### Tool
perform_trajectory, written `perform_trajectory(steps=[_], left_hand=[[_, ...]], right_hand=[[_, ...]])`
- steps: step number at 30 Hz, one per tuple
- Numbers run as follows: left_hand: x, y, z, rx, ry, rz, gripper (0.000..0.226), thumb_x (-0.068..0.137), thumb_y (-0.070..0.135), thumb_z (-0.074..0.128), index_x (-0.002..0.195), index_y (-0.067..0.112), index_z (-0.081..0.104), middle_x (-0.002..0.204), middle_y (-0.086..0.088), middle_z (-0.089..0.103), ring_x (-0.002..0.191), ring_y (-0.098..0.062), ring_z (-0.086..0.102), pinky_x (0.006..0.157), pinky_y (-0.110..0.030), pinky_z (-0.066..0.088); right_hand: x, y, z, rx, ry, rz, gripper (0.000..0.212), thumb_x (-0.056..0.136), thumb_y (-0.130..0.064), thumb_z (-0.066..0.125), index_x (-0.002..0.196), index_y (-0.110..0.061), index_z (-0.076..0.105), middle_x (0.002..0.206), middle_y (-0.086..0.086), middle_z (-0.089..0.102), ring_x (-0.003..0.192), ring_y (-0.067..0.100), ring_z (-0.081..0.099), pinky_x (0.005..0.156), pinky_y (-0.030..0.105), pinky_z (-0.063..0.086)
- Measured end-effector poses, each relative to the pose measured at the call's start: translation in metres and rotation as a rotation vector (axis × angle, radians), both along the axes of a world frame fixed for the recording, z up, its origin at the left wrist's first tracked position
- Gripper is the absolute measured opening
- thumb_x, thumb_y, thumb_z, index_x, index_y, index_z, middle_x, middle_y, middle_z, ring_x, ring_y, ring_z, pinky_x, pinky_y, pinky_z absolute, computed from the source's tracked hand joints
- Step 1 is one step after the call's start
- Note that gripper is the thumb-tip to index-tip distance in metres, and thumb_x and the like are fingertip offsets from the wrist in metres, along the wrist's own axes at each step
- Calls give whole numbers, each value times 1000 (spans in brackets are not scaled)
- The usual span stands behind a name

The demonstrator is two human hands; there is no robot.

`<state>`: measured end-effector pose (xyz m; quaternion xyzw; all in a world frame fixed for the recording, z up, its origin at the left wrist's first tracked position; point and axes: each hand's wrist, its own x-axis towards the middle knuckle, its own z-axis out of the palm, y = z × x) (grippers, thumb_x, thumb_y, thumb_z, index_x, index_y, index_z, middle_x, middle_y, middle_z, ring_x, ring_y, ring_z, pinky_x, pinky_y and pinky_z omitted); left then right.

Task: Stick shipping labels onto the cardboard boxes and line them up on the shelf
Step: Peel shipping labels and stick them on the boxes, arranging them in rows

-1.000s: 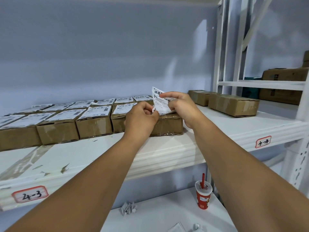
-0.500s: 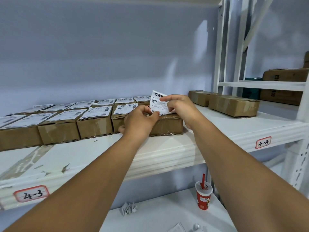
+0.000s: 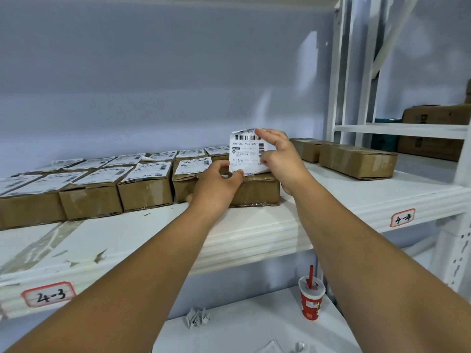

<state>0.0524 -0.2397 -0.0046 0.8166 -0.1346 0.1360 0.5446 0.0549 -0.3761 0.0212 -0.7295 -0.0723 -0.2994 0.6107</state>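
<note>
partly, label hides box top

Held shipping label: "050-050 V05 220". Shelf tags: "4-3", "4-4".

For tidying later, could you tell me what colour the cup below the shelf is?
The cup is mainly red, with a red straw; head view.

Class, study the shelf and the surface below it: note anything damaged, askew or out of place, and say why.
The shelf is chipped and scuffed at front left, with flakes missing. One back-row label curls up at a corner instead of lying flat. Below, crumpled paper and a red drink cup look like litter.
</note>
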Motion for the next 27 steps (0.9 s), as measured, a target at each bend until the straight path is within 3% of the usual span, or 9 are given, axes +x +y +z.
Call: perform_trajectory(steps=[5, 8, 12, 15, 18, 22, 27], left_hand=[[1, 0, -1, 29, -29, 3, 65, 56, 63, 46, 113, 36, 59, 105, -9, 67, 99, -39, 60, 93, -60, 43], [0, 0, -1, 35, -28, 29, 62, 60, 62, 46, 113, 32, 58, 106, -9, 65, 102, -35, 60, 93, -57, 44], [4, 1, -3, 85, -55, 49, 55, 63, 65, 44, 103, 34, 64, 106, -7, 64, 108, -29, 56, 95, -51, 43], [6, 2, -4, 140, -87, 48, 42, 75, 62, 49, 102, 34, 64, 108, -7, 62, 108, -25, 55, 94, -42, 44], [7, 3, -5, 169, -126, 52, 32, 88, 49, 53, 110, 29, 63, 110, -9, 61, 108, -24, 54, 91, -34, 45], [-3, 3, 0, 123, -261, 63, 47, 87, 33, 63, 130, 21, 48, 106, -4, 53, 89, -15, 50, 74, -22, 34], [-15, 2, 1, 110, -355, -48, 57, 87, 22, 66, 137, 23, 39, 95, 7, 62, 89, -8, 54, 78, -18, 37]], right_hand=[[-1, -1, 1, 19, -18, 17, 64, 84, 18, 41, 137, -16, 48, 132, -9, 36, 114, 4, 39, 67, 6, 45], [1, -2, -1, 0, -8, 13, 66, 83, 18, 44, 140, -15, 43, 136, -8, 34, 115, 6, 40, 62, 8, 47], [5, -4, -2, 18, -27, 13, 69, 82, 18, 46, 143, -14, 39, 138, -8, 31, 121, 11, 42, 71, 17, 53], [10, -10, 0, 237, -39, 55, 72, 81, 18, 44, 143, -17, 39, 145, -5, 33, 123, 19, 46, 80, 37, 57], [15, -14, 0, 451, -8, 129, 71, 79, 18, 42, 139, -19, 43, 142, 5, 45, 121, 30, 53, 73, 34, 54], [14, -11, -1, 294, 5, 55, 67, 77, 16, 42, 135, -16, 50, 141, 1, 45, 121, 23, 53, 95, 41, 51], [10, -7, -2, 86, -28, -47, 59, 82, 13, 45, 135, -12, 51, 138, -7, 39, 122, 14, 48, 78, 20, 50]])
